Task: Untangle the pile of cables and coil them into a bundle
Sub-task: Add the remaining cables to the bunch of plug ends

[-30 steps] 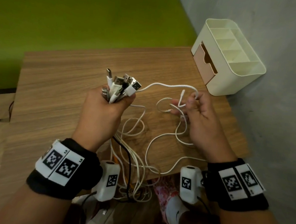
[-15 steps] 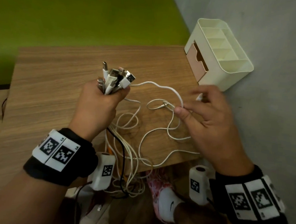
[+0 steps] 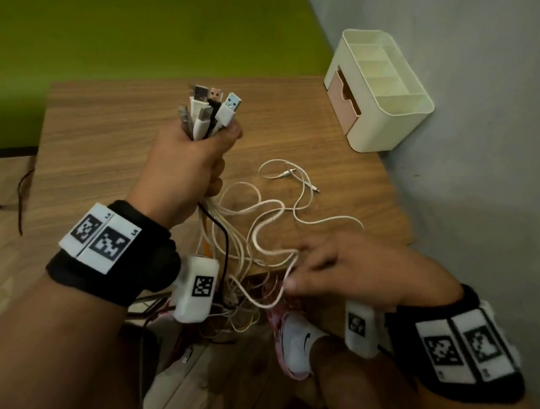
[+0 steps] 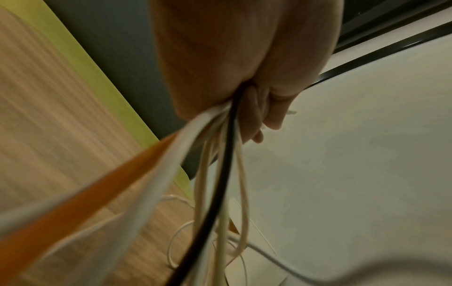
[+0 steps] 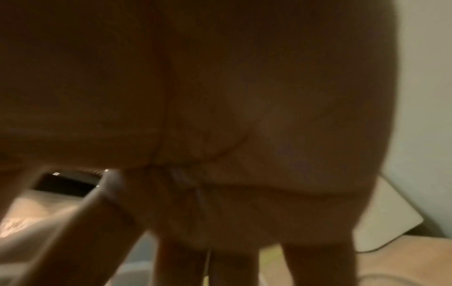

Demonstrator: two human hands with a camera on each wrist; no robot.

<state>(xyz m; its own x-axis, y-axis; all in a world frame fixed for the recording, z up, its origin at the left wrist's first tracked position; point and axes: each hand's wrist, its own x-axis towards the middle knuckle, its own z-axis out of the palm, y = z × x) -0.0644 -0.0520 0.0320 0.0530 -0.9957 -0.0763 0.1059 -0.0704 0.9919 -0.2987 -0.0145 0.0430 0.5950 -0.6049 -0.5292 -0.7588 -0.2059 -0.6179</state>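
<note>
My left hand (image 3: 185, 166) is raised over the wooden table (image 3: 107, 135) and grips a bunch of cables (image 3: 209, 114) just below their USB plugs, which stick up out of the fist. In the left wrist view the left hand (image 4: 220, 58) is closed round white, black and orange cables (image 4: 220, 174) that hang down from it. These strands trail over the table's near edge into a tangle (image 3: 242, 301). My right hand (image 3: 338, 266), blurred, is low at that edge with its fingers stretched out against white loops (image 3: 270, 233). The right wrist view shows only the palm (image 5: 220, 116) and straight fingers.
A thin white cable with a jack plug (image 3: 285, 173) lies loose on the table to the right of my left hand. A cream desk organizer with a pink drawer (image 3: 392, 123) stands at the back right by the grey wall. A foot in a white sock (image 3: 294, 343) is below the table edge.
My right hand has let go of the white cable end, which now lies on the table, and has dropped toward the near table edge. The left hand keeps its grip on the plugs.
</note>
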